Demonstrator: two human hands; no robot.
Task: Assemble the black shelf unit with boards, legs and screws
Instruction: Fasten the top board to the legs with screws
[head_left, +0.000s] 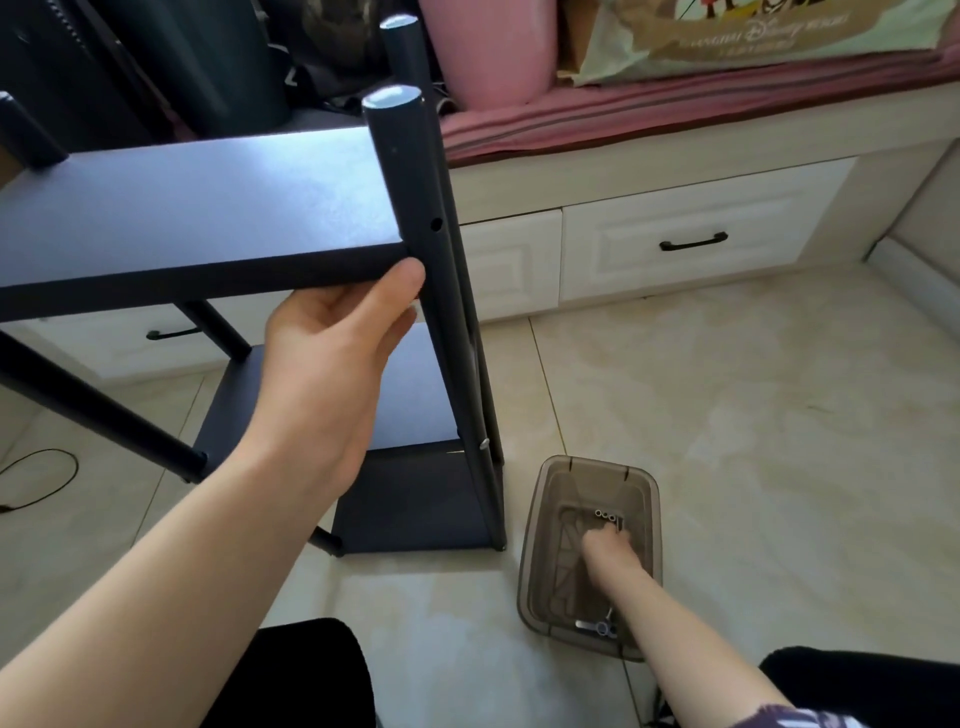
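Observation:
The black shelf unit stands on the floor at left, with a top board (197, 208) and lower boards (415, 499) joined by round black legs. My left hand (332, 364) grips the front edge of the top board from below, right beside the near right leg (431, 249), which shows an empty screw hole. My right hand (605, 545) reaches down into a brown translucent plastic bin (535, 545) on the floor, its fingers bunched over several small metal screws (607, 514). Whether a screw is held is hidden.
A metal tool (597, 627) lies at the bin's near end. Behind stands a cream platform bed with drawers (691, 239), a pink cushion and bags on top. A black cable (47, 478) trails on the tiled floor at left. My dark-clothed knees sit at the bottom edge.

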